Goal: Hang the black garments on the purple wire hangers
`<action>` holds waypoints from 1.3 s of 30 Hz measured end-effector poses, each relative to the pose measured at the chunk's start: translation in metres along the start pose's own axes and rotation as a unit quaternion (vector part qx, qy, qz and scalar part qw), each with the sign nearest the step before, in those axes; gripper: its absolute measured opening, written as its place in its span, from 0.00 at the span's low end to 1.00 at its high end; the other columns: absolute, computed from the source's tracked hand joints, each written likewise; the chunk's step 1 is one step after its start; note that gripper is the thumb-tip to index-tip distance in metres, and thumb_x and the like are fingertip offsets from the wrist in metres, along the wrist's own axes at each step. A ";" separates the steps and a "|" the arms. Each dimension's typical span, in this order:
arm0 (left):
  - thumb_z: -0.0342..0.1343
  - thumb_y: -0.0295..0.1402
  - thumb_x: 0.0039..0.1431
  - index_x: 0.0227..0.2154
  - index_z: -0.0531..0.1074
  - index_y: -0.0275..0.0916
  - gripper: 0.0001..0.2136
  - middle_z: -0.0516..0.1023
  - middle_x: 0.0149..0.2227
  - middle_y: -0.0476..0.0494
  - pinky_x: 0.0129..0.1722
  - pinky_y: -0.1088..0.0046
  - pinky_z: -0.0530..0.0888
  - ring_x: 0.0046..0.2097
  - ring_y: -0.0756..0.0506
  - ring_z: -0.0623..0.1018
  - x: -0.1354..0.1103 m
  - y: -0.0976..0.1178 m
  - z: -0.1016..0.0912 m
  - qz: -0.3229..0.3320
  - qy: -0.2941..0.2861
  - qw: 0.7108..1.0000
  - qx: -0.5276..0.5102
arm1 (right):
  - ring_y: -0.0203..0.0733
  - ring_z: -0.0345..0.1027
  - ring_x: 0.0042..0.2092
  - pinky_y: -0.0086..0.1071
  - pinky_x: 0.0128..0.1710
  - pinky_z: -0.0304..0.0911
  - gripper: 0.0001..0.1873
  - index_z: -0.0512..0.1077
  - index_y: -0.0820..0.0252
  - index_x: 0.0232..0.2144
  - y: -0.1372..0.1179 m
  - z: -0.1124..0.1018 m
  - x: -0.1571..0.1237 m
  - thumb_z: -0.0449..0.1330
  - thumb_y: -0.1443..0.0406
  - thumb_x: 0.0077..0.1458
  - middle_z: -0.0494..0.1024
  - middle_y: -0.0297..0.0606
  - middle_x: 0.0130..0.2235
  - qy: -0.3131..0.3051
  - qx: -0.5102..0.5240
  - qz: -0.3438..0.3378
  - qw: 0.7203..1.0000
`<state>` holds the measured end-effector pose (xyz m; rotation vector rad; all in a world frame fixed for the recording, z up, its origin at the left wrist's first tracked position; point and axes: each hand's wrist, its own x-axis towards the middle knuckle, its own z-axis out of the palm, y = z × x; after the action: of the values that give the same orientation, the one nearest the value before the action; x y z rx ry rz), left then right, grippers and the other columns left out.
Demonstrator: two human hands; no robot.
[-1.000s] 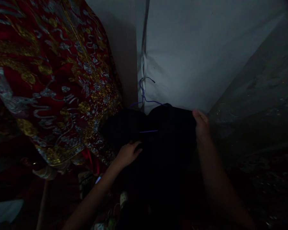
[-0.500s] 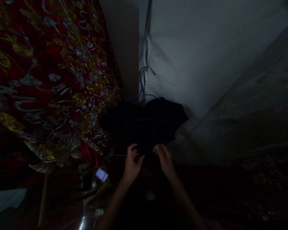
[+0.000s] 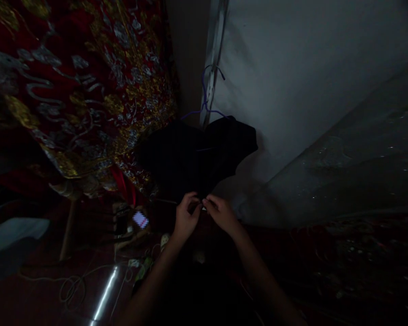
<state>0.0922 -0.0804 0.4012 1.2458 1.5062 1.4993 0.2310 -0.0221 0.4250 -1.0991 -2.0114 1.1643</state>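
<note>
A dark garment point(image 3: 190, 154), nearly black, hangs on a purple hanger point(image 3: 205, 106) in front of me. At its lower front edge, my left hand point(image 3: 186, 217) pinches the cloth between thumb and fingers. My right hand point(image 3: 221, 213) is closed on the same spot, its fingertips almost touching those of the left. A tiny pale bit shows beneath the fingertips, too small to name. Deep shadow hides the details of the cloth.
Red cloth point(image 3: 98, 99) with gold and silver embroidery hangs at left. A pale wall point(image 3: 275, 77) rises at right. On the floor at lower left are a lit tube point(image 3: 104, 294) and a looped cable point(image 3: 73, 290). A blurred-out bright screen point(image 3: 140, 219) glows nearby.
My hands have come together at the garment's lower edge; before, they were apart with fingers loosely curled. The view has tilted down, so hanger and garment sit higher in it.
</note>
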 end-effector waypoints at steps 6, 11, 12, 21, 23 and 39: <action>0.56 0.35 0.60 0.47 0.65 0.45 0.13 0.77 0.36 0.46 0.44 0.63 0.76 0.40 0.44 0.79 -0.004 0.003 0.001 -0.025 0.018 1.000 -0.004 | 0.38 0.63 0.26 0.31 0.28 0.57 0.16 0.70 0.56 0.25 -0.003 0.001 -0.004 0.58 0.52 0.58 0.69 0.31 0.22 0.031 0.119 0.027 0.992; 0.52 0.33 0.62 0.44 0.64 0.45 0.09 0.74 0.36 0.46 0.44 0.65 0.73 0.40 0.44 0.77 -0.002 0.000 -0.001 0.015 0.039 0.998 0.045 | 0.33 0.58 0.20 0.27 0.20 0.49 0.17 0.72 0.59 0.22 -0.007 0.007 0.005 0.64 0.52 0.46 0.69 0.31 0.18 -0.017 0.282 0.162 0.945; 0.50 0.31 0.62 0.43 0.64 0.45 0.07 0.73 0.36 0.46 0.44 0.65 0.72 0.40 0.44 0.77 -0.002 -0.002 -0.001 0.023 0.038 0.997 0.066 | 0.31 0.55 0.18 0.27 0.18 0.45 0.17 0.72 0.60 0.21 -0.007 0.010 0.008 0.65 0.52 0.43 0.67 0.31 0.16 -0.040 0.313 0.197 0.928; 0.49 0.26 0.62 0.40 0.59 0.42 0.06 0.68 0.35 0.48 0.39 0.72 0.69 0.37 0.48 0.72 0.014 -0.031 -0.013 0.056 0.031 0.991 0.116 | 0.25 0.47 0.15 0.24 0.16 0.38 0.15 0.71 0.62 0.17 -0.057 -0.005 0.062 0.67 0.56 0.37 0.60 0.26 0.12 0.086 0.429 0.139 0.888; 0.49 0.25 0.62 0.39 0.59 0.42 0.06 0.67 0.33 0.49 0.37 0.73 0.69 0.35 0.49 0.72 0.024 -0.038 -0.015 0.054 0.009 0.991 0.122 | 0.25 0.47 0.15 0.24 0.15 0.37 0.14 0.71 0.61 0.17 -0.084 -0.025 0.081 0.67 0.57 0.39 0.60 0.25 0.12 0.133 0.437 0.078 0.886; 0.52 0.29 0.67 0.52 0.70 0.40 0.12 0.77 0.42 0.43 0.47 0.70 0.72 0.43 0.48 0.77 0.153 0.118 -0.046 0.373 -0.015 0.916 0.145 | 0.28 0.54 0.17 0.24 0.16 0.48 0.16 0.71 0.59 0.24 -0.131 -0.049 0.102 0.62 0.54 0.54 0.66 0.27 0.16 0.179 0.286 -0.061 0.939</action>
<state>0.0202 0.0330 0.5476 2.1851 1.3218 1.7227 0.1692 0.0494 0.5700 -0.7997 -1.3180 1.2644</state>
